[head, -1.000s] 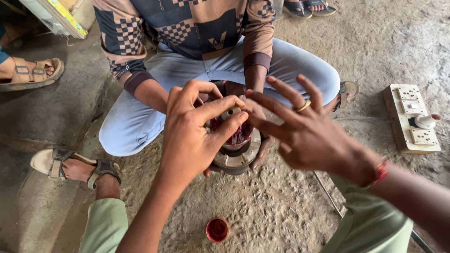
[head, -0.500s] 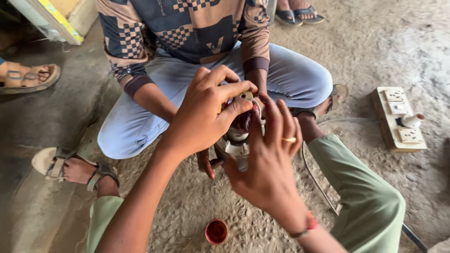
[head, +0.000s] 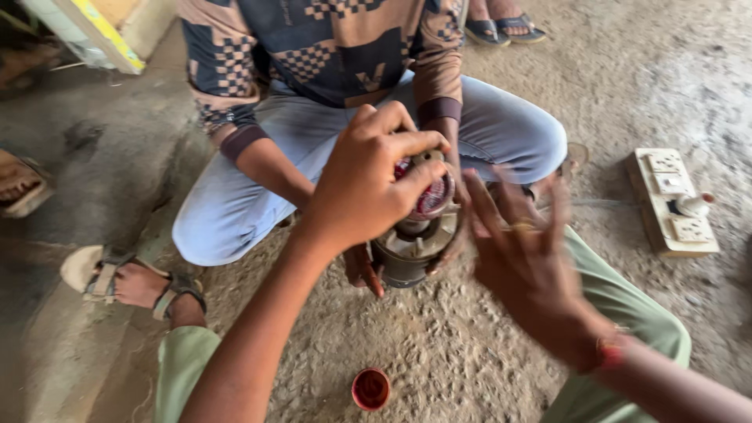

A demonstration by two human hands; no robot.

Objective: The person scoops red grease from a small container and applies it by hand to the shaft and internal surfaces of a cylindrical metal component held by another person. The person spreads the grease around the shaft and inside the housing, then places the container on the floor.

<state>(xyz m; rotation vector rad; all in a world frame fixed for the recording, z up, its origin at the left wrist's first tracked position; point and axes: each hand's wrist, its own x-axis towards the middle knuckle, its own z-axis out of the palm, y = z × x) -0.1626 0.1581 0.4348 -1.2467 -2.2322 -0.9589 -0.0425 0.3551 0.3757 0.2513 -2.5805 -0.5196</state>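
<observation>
My left hand (head: 368, 180) grips the top of a small electric motor (head: 415, 235), its fingers closed around the part with red copper windings. The motor stands on the gritty concrete floor between me and a person crouching opposite. My right hand (head: 525, 258) is blurred, fingers spread, just right of the motor and holding nothing; it wears a ring and a red wrist thread. The other person's hands (head: 362, 270) hold the motor's lower body from both sides.
A small red cap (head: 370, 388) lies on the floor near my knees. A white socket board (head: 672, 202) with a plug sits at right. My sandalled foot (head: 129, 280) is at left. Another person's sandalled feet (head: 497, 27) show at the top.
My right hand has dropped from the motor's top to its right side and opened out. My left hand stayed clamped on the windings. The camera view shifted slightly.
</observation>
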